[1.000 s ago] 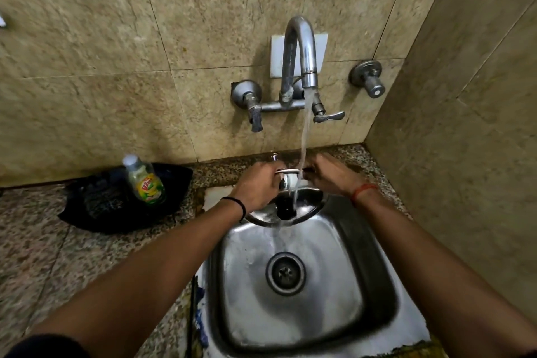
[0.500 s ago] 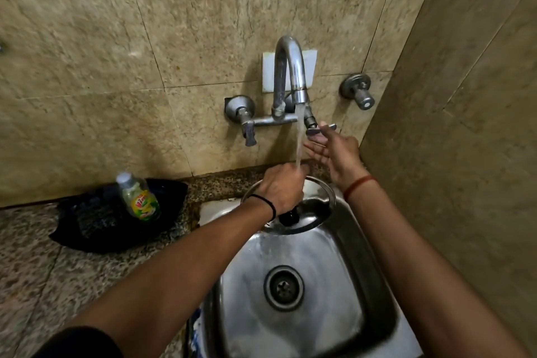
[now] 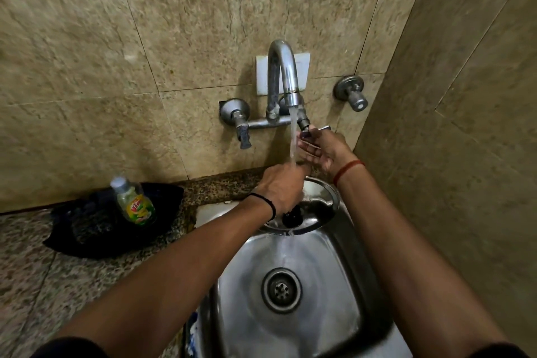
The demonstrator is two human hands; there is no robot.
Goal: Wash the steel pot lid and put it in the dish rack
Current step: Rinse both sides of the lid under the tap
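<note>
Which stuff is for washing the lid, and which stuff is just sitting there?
For the job:
steel pot lid
left hand
right hand
tap
sink

Just sitting there:
dish soap bottle
black cloth
spare wall valve

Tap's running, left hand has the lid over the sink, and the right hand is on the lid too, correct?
Not quite. In the head view the right hand is off the steel pot lid, raised to the tap lever. The tap is running, and the left hand alone holds the lid over the sink.
</note>
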